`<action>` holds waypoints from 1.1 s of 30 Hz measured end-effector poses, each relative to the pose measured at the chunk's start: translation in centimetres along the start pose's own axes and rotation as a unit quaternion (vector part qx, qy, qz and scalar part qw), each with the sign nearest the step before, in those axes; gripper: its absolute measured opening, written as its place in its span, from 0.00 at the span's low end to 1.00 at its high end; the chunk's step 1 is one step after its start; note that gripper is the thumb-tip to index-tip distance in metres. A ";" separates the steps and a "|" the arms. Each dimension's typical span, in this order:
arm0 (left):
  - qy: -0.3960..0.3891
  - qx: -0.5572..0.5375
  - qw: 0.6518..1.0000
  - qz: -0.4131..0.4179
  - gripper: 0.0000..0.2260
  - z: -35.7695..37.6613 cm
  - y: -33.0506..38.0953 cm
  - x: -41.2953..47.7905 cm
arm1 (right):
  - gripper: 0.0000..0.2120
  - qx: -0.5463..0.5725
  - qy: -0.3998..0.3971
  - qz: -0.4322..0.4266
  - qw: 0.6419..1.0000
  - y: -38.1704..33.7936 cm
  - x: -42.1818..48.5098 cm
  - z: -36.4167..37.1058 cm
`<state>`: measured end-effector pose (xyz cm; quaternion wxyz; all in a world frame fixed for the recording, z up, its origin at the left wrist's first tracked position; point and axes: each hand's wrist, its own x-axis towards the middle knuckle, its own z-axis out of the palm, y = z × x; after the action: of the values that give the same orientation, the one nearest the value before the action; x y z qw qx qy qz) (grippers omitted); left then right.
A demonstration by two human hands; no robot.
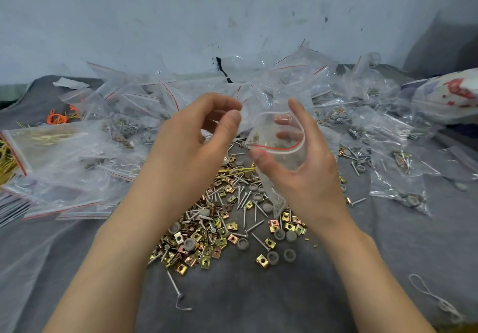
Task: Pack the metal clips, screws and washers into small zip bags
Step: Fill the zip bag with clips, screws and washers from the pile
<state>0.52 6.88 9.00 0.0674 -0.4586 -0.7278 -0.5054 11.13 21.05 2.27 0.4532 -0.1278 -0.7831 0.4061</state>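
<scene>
Right hand [297, 174] cups the open zip bag [284, 155]; left hand [191, 136] curls beside.

Zip bags [124, 105] behind screws [219, 218]

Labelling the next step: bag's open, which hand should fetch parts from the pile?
Left, probably. The right hand grips the zip bag and holds its mouth open, so it is occupied. The left hand sits beside the mouth with nothing visibly in its fingers, above the pile of clips and screws.
</scene>
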 end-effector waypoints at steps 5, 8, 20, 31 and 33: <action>-0.053 0.105 0.989 -0.086 0.09 0.3 -3.7 -0.3 | 0.38 0.098 0.049 0.033 0.993 -0.4 0.5 -0.7; -0.151 0.199 0.960 -0.124 0.12 1.1 -5.8 -1.3 | 0.35 0.170 0.073 0.042 0.982 -0.8 0.8 -1.2; -0.236 0.373 0.892 -0.093 0.16 4.1 -7.7 -2.7 | 0.37 0.118 0.087 0.042 0.988 -0.3 1.2 -2.0; -0.181 0.139 0.974 -0.003 0.12 6.1 -5.3 -2.6 | 0.39 0.093 0.063 0.039 0.993 0.7 1.0 -2.3; -0.141 0.027 0.990 0.000 0.11 6.1 -4.3 -2.3 | 0.40 0.074 0.047 0.032 0.996 0.8 0.9 -2.2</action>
<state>0.93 10.11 1.87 -0.0235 -0.5235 -0.7434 -0.4156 12.32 23.23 2.75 0.4846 -0.1383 -0.7243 0.4705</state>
